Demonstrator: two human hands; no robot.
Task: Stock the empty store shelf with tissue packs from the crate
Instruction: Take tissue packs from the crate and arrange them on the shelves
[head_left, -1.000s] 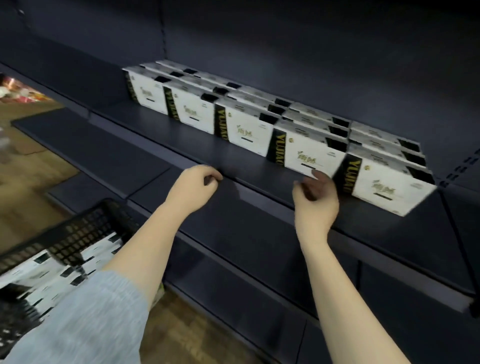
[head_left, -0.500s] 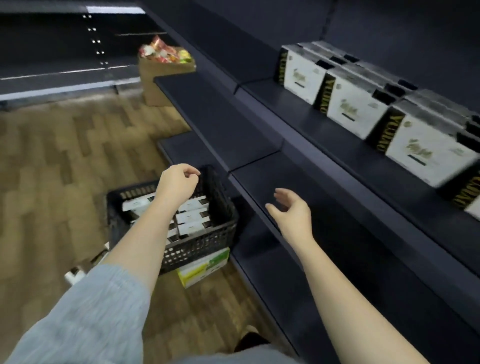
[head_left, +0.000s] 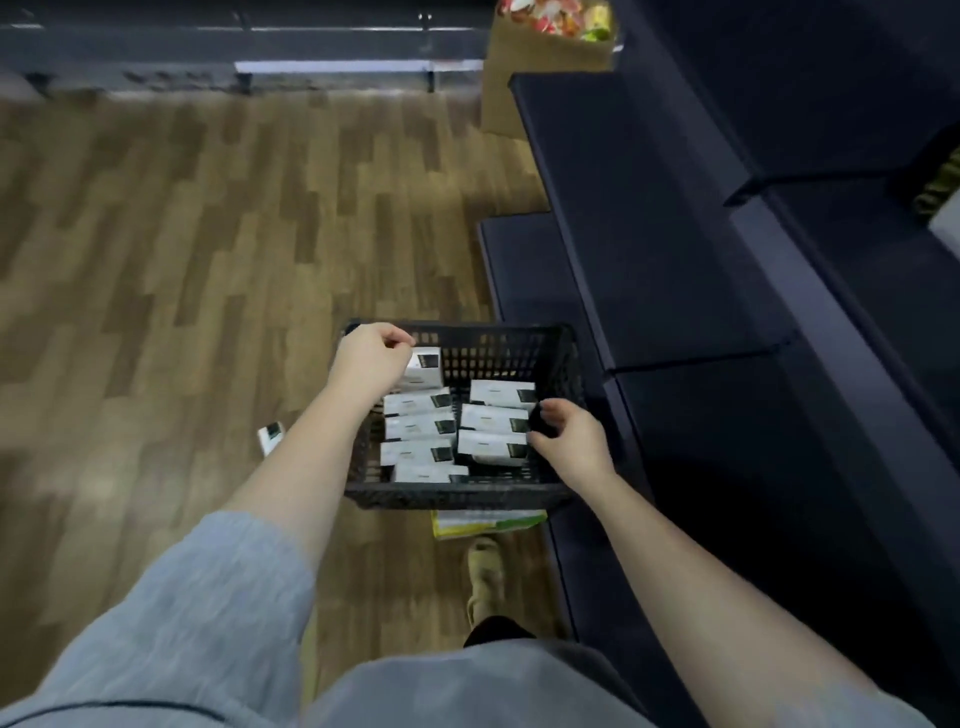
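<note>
A black plastic crate (head_left: 462, 496) stands on the floor beside the dark shelf unit (head_left: 649, 234) and holds several white tissue packs (head_left: 418, 427). My left hand (head_left: 374, 358) hovers over the crate's far left corner with its fingers curled, next to an upright pack (head_left: 427, 366); whether it touches that pack is unclear. Over the crate's right side, my right hand (head_left: 569, 439) has its fingers spread and curved, just beside a pack (head_left: 491, 447), and holds nothing. A blurred stocked pack (head_left: 943, 192) shows at the right edge on the upper shelf.
A loose tissue pack (head_left: 270, 434) lies on the wooden floor left of the crate. A yellow-green box (head_left: 488, 522) sits under the crate's near side. My foot (head_left: 485, 571) is just behind it. A cardboard box of snacks (head_left: 545, 57) stands at the shelf's far end.
My view swung from the stocked shelf down to the crate. Both hands left the shelf and dropped over the crate, the right hand opening its fingers.
</note>
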